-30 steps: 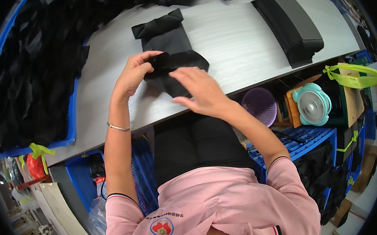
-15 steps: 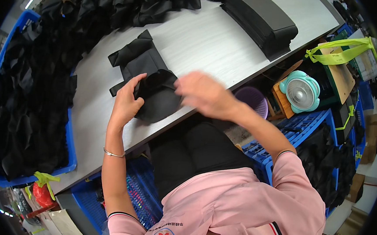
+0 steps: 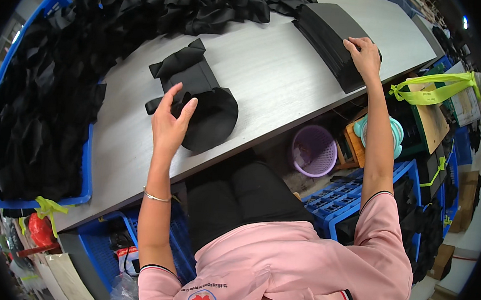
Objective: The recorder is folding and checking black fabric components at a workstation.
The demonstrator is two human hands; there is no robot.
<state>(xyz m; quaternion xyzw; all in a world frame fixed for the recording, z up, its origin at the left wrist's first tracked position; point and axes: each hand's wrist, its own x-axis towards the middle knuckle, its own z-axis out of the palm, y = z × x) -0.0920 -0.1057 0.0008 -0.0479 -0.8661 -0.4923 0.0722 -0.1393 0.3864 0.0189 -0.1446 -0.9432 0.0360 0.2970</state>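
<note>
A black fabric piece lies on the table in front of me, with a rounded near end and folded flaps at its far end. My left hand is at its left side, thumb and forefinger spread apart, and the hand partly covers the piece. At the right, a neat stack of black sheets stands on the table. Over the near right end of this stack is my right hand, its fingers bent and somewhat apart, touching or just above the top sheet. No sheet is visibly lifted.
Heaped black fabric runs along the table's far left and into a blue crate. Beyond the near table edge are a purple basket, a turquoise fan partly behind my right arm, and a blue crate.
My right hand has moved from beside the fabric piece out right to the sheet stack. The left hand has loosened from the piece, its fingers spread. The piece now lies flatter.
</note>
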